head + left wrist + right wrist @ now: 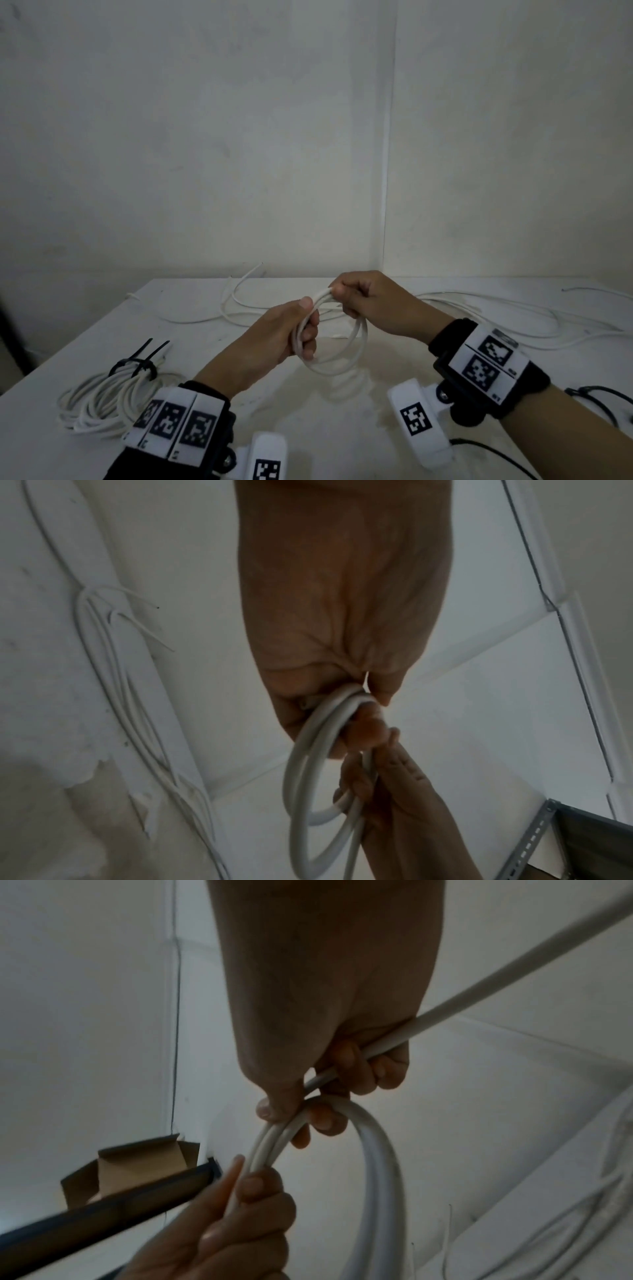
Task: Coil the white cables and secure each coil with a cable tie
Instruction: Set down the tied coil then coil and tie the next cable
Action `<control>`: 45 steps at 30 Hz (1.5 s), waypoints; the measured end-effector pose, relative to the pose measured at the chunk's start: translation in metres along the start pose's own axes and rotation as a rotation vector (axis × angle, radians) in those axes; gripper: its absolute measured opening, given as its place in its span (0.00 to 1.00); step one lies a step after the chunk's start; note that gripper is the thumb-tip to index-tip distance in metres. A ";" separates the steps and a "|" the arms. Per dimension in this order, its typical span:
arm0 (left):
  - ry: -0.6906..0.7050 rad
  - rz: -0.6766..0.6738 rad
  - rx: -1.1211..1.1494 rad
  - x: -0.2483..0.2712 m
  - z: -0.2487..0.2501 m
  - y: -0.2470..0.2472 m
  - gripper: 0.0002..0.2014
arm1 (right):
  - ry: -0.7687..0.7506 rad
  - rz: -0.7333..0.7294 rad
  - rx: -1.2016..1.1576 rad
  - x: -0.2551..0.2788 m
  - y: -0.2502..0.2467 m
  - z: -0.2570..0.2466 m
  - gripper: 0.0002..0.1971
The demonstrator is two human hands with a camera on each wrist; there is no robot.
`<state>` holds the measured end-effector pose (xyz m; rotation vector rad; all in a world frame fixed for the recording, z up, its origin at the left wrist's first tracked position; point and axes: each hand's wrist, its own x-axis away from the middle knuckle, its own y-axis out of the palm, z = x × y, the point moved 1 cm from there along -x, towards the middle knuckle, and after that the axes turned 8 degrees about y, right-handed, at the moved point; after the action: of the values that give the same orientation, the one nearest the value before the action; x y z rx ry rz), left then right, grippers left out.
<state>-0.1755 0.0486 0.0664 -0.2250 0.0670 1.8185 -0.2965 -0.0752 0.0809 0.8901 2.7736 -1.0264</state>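
A small coil of white cable (346, 346) hangs above the table between both hands. My left hand (301, 329) grips the coil's left side with thumb on top and fingers curled round the loops (308, 750). My right hand (352, 298) pinches the top of the coil and holds the cable's running length (479, 988). The rest of that white cable (496, 308) trails loose across the table behind and to the right. A finished white coil (102, 401) bound with black cable ties (137, 363) lies at the front left.
The white table (342, 428) stands in a corner of two white walls. More black cable ties (596, 397) lie at the right edge. In the right wrist view a cardboard box (137, 1167) and a dark bar (103, 1210) appear to the left.
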 end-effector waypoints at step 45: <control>0.011 0.179 0.241 -0.002 0.005 0.018 0.20 | 0.024 0.095 -0.225 0.008 -0.001 -0.004 0.13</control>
<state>-0.1928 0.0432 0.0698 -0.0590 0.3215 1.9674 -0.3028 -0.0690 0.0826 0.9945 2.7632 -0.6775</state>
